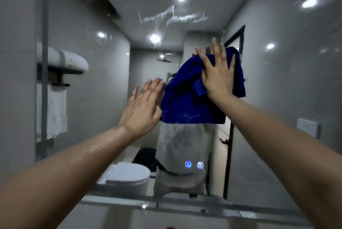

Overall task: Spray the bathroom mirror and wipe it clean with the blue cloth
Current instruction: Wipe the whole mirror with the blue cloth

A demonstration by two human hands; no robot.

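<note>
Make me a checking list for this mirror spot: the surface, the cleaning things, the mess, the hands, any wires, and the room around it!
Surface: mirror carries wet streaks near the top; two blue icons glow low down.
Job's things: blue cloth bunched against the glass; no spray bottle seen.
Clutter: nothing seen.
Grips: right hand presses the cloth, fingers spread; left hand flat and straight-fingered at the cloth's left edge, forearm wet.
Cables: nothing seen.
Surroundings: reflected toilet, white towel hanging on a rack, dark door frame.
</note>
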